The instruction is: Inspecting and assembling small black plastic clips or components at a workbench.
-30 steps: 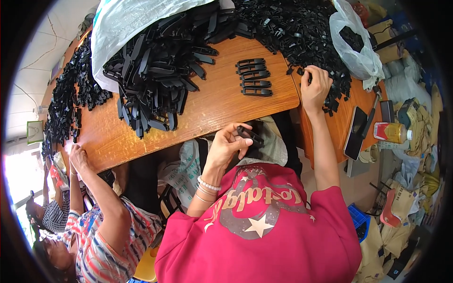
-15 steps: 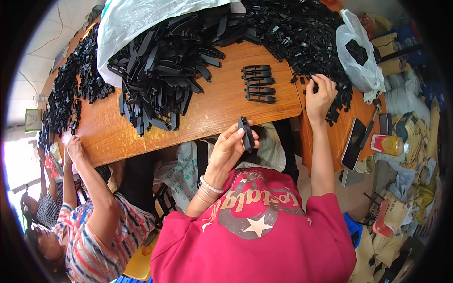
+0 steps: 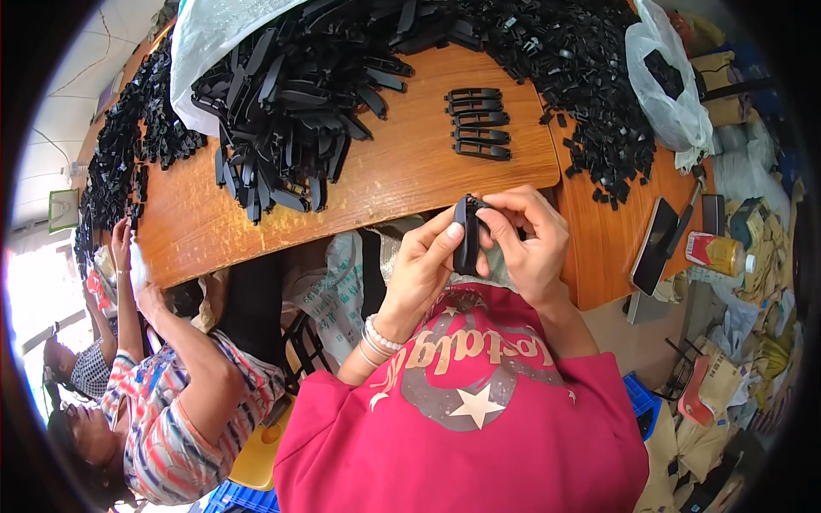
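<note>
From the head view, the left hand (image 3: 423, 256) grips a long black piece (image 3: 465, 246) by the near edge of the surface (image 3: 385, 175). The right hand (image 3: 534, 248) closes its fingers on the far end; I can't tell if they hide something. Beyond sits a row of similar pieces (image 3: 481, 137), with a small-parts heap (image 3: 590, 85) farther right.
</note>
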Motion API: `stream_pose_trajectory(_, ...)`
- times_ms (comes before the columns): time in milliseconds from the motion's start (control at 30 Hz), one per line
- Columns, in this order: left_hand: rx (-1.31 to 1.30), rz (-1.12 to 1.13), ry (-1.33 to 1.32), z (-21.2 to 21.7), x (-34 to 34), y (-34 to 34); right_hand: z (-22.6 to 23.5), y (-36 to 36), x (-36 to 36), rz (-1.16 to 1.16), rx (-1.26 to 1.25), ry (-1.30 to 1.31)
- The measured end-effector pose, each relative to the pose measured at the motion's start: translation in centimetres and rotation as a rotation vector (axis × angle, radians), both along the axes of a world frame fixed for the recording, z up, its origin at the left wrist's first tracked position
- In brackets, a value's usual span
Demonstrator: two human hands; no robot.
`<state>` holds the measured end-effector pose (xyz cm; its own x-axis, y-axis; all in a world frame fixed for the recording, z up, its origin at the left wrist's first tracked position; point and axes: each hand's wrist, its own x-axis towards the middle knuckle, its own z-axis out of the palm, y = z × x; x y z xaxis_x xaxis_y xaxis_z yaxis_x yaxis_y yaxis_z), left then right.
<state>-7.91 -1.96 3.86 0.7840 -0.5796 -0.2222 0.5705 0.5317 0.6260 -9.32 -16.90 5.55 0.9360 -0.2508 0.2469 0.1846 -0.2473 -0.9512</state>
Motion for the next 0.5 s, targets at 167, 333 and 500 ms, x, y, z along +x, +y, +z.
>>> stream_pose_trajectory(167, 0.207, 0.044, -0.124, 0.3, -0.9, 0.2, 0.1, 0.3, -0.8, -0.04, -0.439, -0.268)
stream_pose_trajectory(333, 0.497, 0.114, -0.306, 0.9, -1.4, 0.2, -0.1, 0.2, -1.1, 0.036, -0.567, -0.323)
stream_pose_trajectory(500, 0.31, 0.134, -0.207, 0.8, -1.0, 0.1, 0.6, 0.0, -1.3, 0.15, -0.45, -0.225)
